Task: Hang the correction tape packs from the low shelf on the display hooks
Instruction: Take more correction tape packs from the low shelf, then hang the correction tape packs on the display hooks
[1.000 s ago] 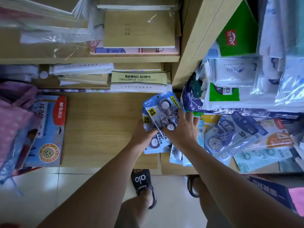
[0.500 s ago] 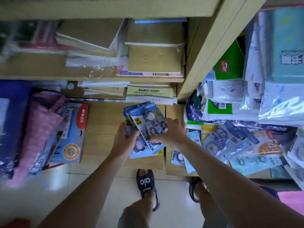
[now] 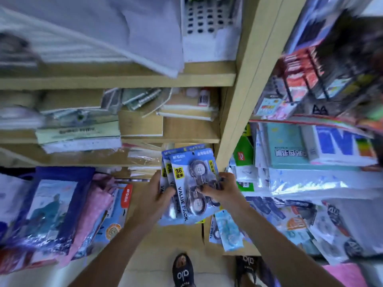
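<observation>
Head view, looking down: both hands hold a fanned stack of blue correction tape packs (image 3: 186, 183) above the low wooden shelf (image 3: 180, 235). Left hand (image 3: 154, 196) grips the stack's left edge; right hand (image 3: 222, 188) pinches its right side. More packs (image 3: 228, 233) lie on the shelf just below.
</observation>
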`<action>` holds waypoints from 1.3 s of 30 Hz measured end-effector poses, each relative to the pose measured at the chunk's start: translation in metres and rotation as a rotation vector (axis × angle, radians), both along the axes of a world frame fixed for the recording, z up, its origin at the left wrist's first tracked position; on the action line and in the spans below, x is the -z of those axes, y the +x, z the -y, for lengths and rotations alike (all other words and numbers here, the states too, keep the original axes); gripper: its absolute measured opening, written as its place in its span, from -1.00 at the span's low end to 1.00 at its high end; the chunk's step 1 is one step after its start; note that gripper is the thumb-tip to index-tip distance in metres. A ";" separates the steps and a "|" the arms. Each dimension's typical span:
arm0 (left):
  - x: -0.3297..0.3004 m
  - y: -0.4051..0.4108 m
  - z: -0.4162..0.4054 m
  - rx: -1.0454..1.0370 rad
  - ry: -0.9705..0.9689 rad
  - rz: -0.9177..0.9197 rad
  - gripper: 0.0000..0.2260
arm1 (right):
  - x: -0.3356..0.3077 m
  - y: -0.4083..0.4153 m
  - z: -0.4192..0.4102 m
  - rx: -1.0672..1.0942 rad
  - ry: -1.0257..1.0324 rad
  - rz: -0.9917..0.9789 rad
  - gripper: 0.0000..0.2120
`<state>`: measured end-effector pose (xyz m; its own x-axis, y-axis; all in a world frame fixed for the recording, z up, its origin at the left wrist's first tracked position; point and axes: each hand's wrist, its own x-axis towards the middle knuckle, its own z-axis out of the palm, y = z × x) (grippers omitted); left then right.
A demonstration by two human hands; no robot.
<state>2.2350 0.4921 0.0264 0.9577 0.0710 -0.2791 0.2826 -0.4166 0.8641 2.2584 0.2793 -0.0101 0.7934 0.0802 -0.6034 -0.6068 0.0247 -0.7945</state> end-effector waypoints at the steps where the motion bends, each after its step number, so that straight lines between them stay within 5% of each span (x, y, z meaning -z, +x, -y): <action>1: -0.017 -0.001 0.006 0.014 -0.015 0.014 -0.70 | -0.020 -0.003 0.007 0.043 0.027 0.011 -0.52; 3: -0.051 -0.004 0.018 0.049 -0.066 0.014 -0.64 | -0.054 -0.014 0.021 0.077 0.064 0.063 -0.49; 6: -0.100 -0.010 0.038 0.092 -0.184 0.058 -0.66 | -0.097 -0.029 0.038 0.109 0.010 0.166 -0.05; 9: -0.141 -0.013 0.055 0.176 -0.282 0.116 -0.39 | -0.139 -0.041 0.055 0.161 0.024 0.232 -0.04; 17: -0.237 -0.002 0.103 0.362 -0.246 0.362 -0.62 | -0.244 -0.054 0.103 0.263 0.008 0.485 0.10; 21: -0.279 0.000 0.132 0.397 -0.317 0.488 -0.67 | -0.297 -0.055 0.131 0.291 0.089 0.594 -0.13; 25: -0.326 0.008 0.163 0.390 -0.324 0.676 -0.68 | -0.344 -0.052 0.156 0.336 0.129 0.711 -0.09; 29: -0.375 0.027 0.191 0.357 -0.338 0.842 -0.76 | -0.399 -0.045 0.177 0.376 0.134 0.859 -0.53; 39: -0.496 0.068 0.249 0.236 -0.383 1.064 -0.79 | -0.515 -0.014 0.237 0.242 -0.002 1.146 -0.62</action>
